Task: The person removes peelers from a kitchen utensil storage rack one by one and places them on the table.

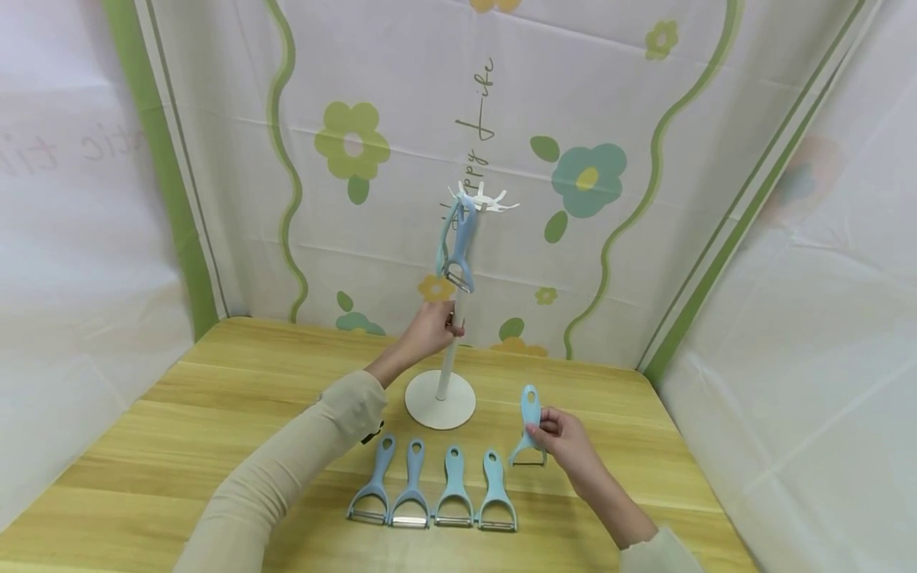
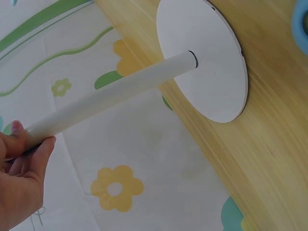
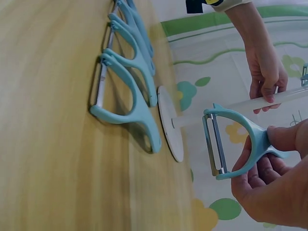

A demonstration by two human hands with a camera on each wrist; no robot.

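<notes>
A white stand (image 1: 440, 399) with a round base, a pole and a ring of hooks on top stands upright on the table. My left hand (image 1: 433, 326) grips its pole (image 2: 110, 98) partway up, below the hanging peelers. From the hooks hang a blue peeler (image 1: 464, 239) and, partly behind it, a light green-blue one (image 1: 443, 243). My right hand (image 1: 566, 442) pinches a light blue peeler (image 3: 248, 132) by its handle, blade end down, to the right of the stand's base. In the right wrist view the thumb presses on the peeler's handle, near the fork.
In front of the stand several peelers lie in a row, among them a blue one (image 1: 411, 485) and a light teal one (image 1: 496, 493), handles pointing away from me. Behind the wooden table (image 1: 179, 446) hangs a flowered curtain (image 1: 401, 159), with pale sheets on both sides.
</notes>
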